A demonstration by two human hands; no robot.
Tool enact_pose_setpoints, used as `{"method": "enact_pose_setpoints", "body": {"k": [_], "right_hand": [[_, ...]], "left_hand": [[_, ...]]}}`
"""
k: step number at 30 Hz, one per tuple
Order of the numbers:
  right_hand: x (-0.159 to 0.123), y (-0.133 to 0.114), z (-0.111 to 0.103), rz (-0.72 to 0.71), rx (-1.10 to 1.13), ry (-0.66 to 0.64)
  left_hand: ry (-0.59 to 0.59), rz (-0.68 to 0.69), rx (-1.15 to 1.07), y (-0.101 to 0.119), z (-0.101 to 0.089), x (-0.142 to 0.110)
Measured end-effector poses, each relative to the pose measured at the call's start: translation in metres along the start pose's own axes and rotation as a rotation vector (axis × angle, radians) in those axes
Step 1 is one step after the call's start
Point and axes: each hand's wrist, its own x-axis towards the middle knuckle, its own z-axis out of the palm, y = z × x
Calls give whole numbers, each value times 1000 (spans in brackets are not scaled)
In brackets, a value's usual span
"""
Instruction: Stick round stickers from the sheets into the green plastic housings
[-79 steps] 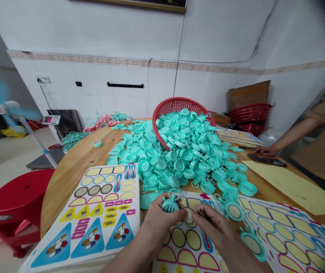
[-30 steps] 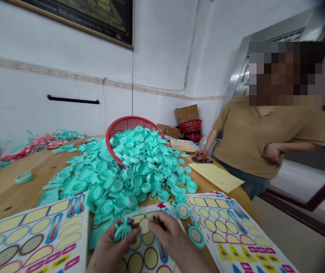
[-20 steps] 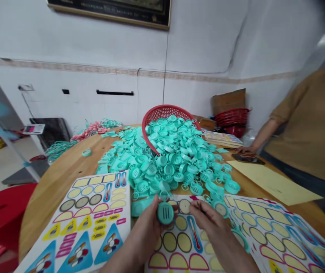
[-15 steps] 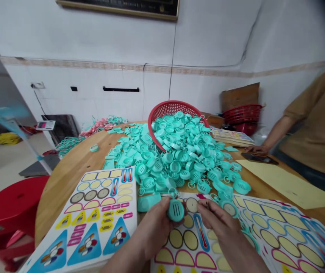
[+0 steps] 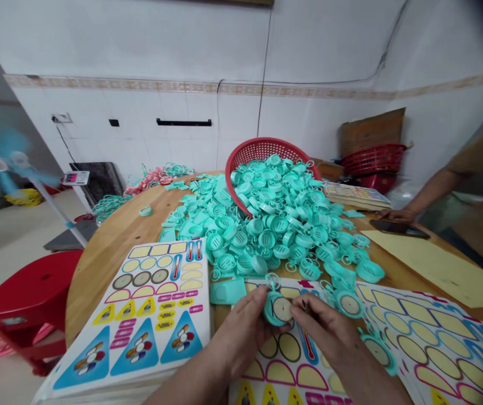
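Between thumb and fingers, my left hand (image 5: 245, 320) grips a round turquoise plastic case (image 5: 272, 316) with a ring at its top. My right hand (image 5: 323, 320) pinches the right edge of a round dial sticker (image 5: 282, 309), which overlaps the slotted face of that case. Whether the sticker lies flat on it I cannot tell. Under both hands is a sticker sheet (image 5: 296, 371) with printed shapes and bare backing. Just right of my right hand, turquoise cases with dial stickers (image 5: 348, 304) lie on the sheets.
A tipped red basket (image 5: 235, 154) spills a heap of turquoise cases (image 5: 279, 225). Sticker sheets are stacked at left (image 5: 140, 315) and right (image 5: 439, 337). Another person's hand (image 5: 397, 216) rests by a phone (image 5: 399, 228). A red stool (image 5: 30, 287) stands left of the table.
The dial sticker in my right hand has come over to the case in my left hand and now covers part of its face. The whole view has shifted slightly.
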Motion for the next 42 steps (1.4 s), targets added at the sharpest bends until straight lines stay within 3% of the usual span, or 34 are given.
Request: {"method": "enact_pose_setpoints", "body": {"k": [20,26,31,42], "right_hand": [[9,25,-10,-232,-454,-17],[6,18,-9,-223,-459,-26],[2,11,-2,-215,-396,39],[3,12,-3,-263,-512,49]], "left_hand": [[-29,15,8,-5,-2,3],[-28,5,12,-4,-1,3],[-36,2,31,-4,0,2],[-25,24,1,-4,1,2]]}}
